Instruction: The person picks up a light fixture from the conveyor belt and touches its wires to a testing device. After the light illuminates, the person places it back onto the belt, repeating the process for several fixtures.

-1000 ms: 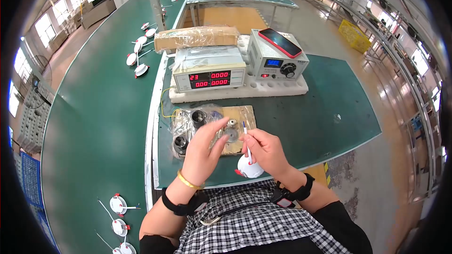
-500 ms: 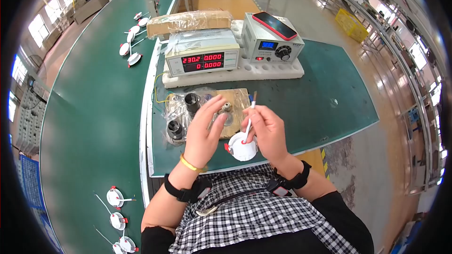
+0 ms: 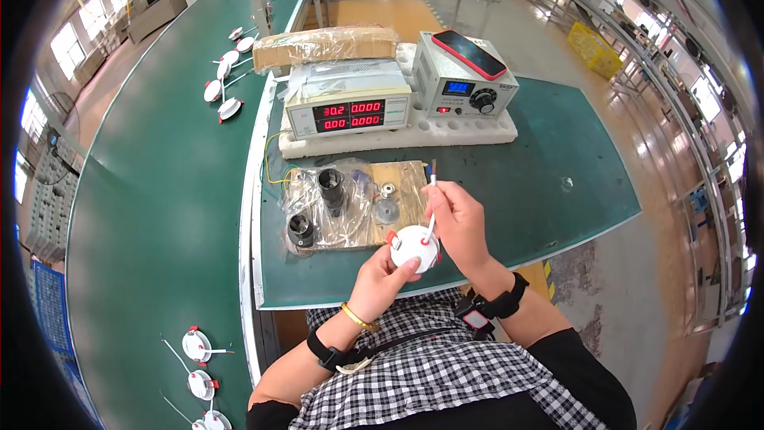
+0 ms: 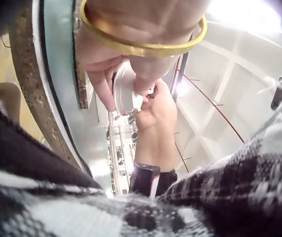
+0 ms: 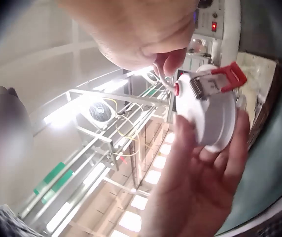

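Observation:
A round white lamp (image 3: 414,249) with red-tipped spring clips is held near the table's front edge. My left hand (image 3: 380,280) grips its rim, thumb on the back face and fingers underneath. The right hand (image 3: 461,223) pinches the white cable (image 3: 432,227) that rises from the lamp's back; its bare wire ends point up and away. In the right wrist view the lamp (image 5: 207,111) shows a spring clip (image 5: 220,84) and the red cable inlet, with the left hand (image 5: 195,187) around it. The left wrist view shows the lamp (image 4: 126,89) between both hands.
Beyond the hands lies a wooden board (image 3: 410,191) with black sockets (image 3: 330,183) under plastic film. Behind it a power meter (image 3: 350,107) and a dial unit (image 3: 465,84) bearing a phone (image 3: 469,54) stand on white foam. More lamps (image 3: 197,345) lie on the left belt.
My left hand has come down from above the board, where it held nothing, and now grips the lamp. The right hand still pinches the cable, which has risen with the lamp.

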